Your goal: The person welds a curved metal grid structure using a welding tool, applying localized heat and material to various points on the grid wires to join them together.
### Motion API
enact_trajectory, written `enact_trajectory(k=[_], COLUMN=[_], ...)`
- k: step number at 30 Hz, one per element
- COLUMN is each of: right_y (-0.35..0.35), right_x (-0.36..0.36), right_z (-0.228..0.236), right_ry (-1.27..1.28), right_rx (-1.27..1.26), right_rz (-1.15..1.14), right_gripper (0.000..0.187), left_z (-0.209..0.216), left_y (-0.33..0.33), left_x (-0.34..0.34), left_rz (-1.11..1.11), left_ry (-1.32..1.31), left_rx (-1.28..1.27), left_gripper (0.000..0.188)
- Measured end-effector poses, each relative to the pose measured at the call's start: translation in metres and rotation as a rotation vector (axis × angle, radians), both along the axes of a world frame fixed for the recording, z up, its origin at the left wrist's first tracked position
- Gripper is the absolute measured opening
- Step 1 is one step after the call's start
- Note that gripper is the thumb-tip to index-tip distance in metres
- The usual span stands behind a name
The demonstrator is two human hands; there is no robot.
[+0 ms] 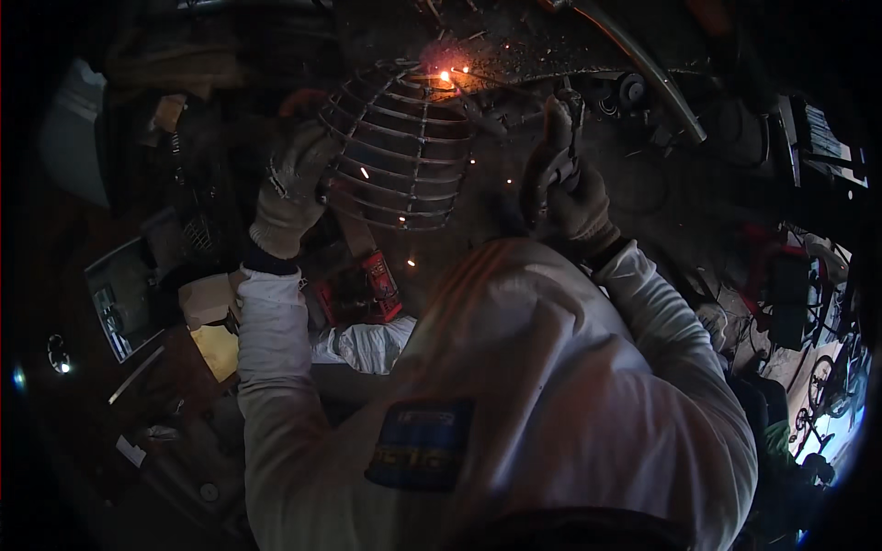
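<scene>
A rounded cage of metal bars [423, 129] lies in front of me, its bars curving between upright ribs. My left hand [292, 188], in a pale work glove, is closed on the cage's left side; the fingertips are partly lost in shadow. My gloved right hand [581, 204] grips a welding electrode holder [562, 138] to the right of the cage. A thin electrode [501, 85] runs from the holder toward the cage's far upper edge. At its tip a bright orange welding spot [446, 76] glows, and sparks fly around the cage.
A metal bar [643, 69] slants across the far right. Dark scraps [524, 64] litter the far work surface. Nearer, a red box [375, 286] stands by white crumpled cloth [367, 344]. A yellow sheet [216, 349] lies at left. Bicycles [816, 381] show at the right rim.
</scene>
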State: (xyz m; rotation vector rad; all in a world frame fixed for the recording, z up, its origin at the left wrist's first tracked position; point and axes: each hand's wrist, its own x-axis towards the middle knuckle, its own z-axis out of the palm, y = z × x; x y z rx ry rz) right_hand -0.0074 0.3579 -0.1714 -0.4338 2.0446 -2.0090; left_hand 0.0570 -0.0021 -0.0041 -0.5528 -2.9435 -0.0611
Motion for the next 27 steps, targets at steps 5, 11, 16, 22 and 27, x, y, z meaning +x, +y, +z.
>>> enact_trajectory(k=[5,11,16,22,27], right_y=[0.001,0.001,-0.001,0.000,-0.006], right_x=[0.000,-0.004,-0.002,-0.002,-0.001], right_z=[0.002,0.013,0.006,0.002,-0.014], right_ry=[-0.190,-0.163,-0.197,-0.149,-0.127], right_rx=[-0.056,0.008,-0.016,-0.076,0.007], right_rz=[0.075,0.105,0.104,0.122,0.121], right_gripper=[0.042,0.041,0.039,0.040,0.036], left_z=[-0.003,-0.006,-0.002,-0.005,-0.011], left_y=[-0.003,-0.007,-0.002,-0.005,-0.013], left_x=[0.001,0.002,0.001,0.003,0.008], left_rz=[-0.012,-0.029,-0.015,-0.022,0.018], left_ry=[-0.005,0.007,-0.015,-0.006,-0.048], left_rx=[0.005,-0.010,0.011,-0.031,0.035], left_gripper=[0.052,0.051,0.055,0.053,0.054])
